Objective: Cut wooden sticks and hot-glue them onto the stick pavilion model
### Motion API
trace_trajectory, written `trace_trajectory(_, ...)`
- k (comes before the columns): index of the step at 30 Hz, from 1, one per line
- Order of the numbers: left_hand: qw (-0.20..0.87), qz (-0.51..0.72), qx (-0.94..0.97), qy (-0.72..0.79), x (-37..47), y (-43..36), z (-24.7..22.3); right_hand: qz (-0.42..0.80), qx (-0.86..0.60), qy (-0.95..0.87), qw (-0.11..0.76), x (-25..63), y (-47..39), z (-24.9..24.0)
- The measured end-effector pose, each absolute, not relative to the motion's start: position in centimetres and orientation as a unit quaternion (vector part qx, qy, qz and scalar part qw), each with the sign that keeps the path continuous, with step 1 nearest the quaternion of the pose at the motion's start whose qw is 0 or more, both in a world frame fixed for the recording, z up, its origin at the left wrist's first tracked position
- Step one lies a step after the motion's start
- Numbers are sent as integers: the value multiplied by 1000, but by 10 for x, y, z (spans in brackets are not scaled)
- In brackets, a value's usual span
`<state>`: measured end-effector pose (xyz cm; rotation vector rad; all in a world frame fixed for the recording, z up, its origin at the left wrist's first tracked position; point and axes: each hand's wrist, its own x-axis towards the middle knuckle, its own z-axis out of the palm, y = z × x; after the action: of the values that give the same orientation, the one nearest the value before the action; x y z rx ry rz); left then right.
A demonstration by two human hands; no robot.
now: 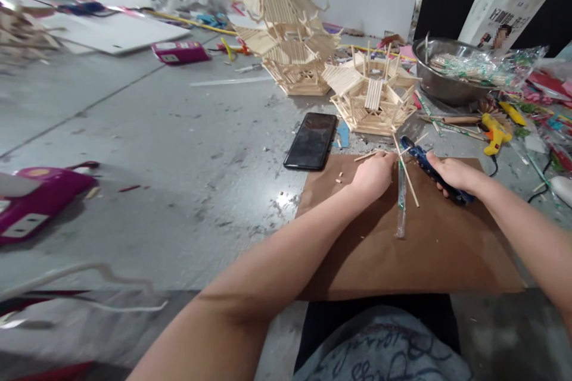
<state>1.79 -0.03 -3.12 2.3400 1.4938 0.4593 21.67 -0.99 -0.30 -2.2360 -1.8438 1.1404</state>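
Observation:
My left hand (pixel 374 176) is closed, its fingertips pinching a thin wooden stick (pixel 416 144) that points up and to the right. My right hand (pixel 453 174) is wrapped round a blue plier-like cutter (pixel 424 162), whose head reaches close to that stick; whether it touches is too small to tell. A second wooden stick (pixel 411 184) slants down across the first. Below the left fingertips a clear wrapper with green print (pixel 401 214) lies on the brown board (pixel 429 262). Short stick offcuts (pixel 339 178) lie left of my left hand.
A black phone (pixel 311 141) lies at the board's back left corner. Behind it stand a stick pagoda (pixel 292 53) and a lower stick model (pixel 373 98). At right are a metal bowl (pixel 440 86) and a yellow glue gun (pixel 495 134). Purple power strips (pixel 49 196) are at left.

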Motion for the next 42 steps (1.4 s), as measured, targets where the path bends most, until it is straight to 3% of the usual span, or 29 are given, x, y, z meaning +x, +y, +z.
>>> trace_trajectory(9, 128, 74, 825, 546, 21, 1, -28, 378, -731, -568, 17, 207, -4, -2)
trace_trajectory(14, 121, 72, 819, 556, 23, 2, -27, 308, -734, -606, -15, 206, -2, -10)
trace_trajectory(19, 130, 113, 815, 553, 18, 4, -33, 372, -725, -579, -1, 208, -3, -6)
trace_trajectory(21, 138, 142, 808, 555, 13, 4, -34, 324, -723, -609, -25, 208, -4, 0)
trace_trajectory(23, 144, 165, 798, 561, 7, 4, -32, 203, -738, -641, -53, 207, -4, 3)
trace_trajectory(28, 152, 212, 778, 571, -2, 3, -24, -11, -774, -631, -48, 206, -1, -10)
trace_trajectory(38, 208, 289, 765, 537, -3, 4, -28, -54, -715, -696, 23, 226, 49, 1)
trace_trajectory(42, 222, 301, 759, 532, -3, 3, -29, -24, -754, -657, -20, 229, 88, -4)
